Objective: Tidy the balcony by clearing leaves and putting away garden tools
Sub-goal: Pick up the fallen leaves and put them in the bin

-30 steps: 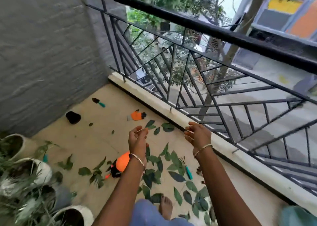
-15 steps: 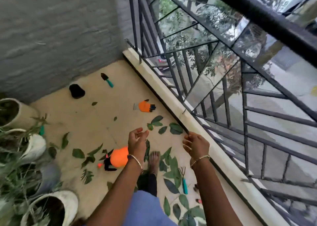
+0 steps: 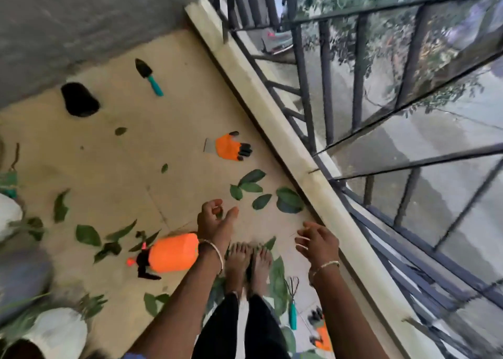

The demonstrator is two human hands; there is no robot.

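Looking steeper down than a second ago: feet (image 3: 250, 260) now lower centre, among leaves (image 3: 290, 200). Left hand (image 3: 215, 222) loosely curled, right hand (image 3: 317, 240) spread, both seemingly empty. Trowel (image 3: 148, 75) upper left lies untouched, so clearing likely not begun.

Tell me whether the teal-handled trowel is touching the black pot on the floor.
Apart. The head view shows a strip of bare floor between the trowel and the black pot; neither overlaps the other.
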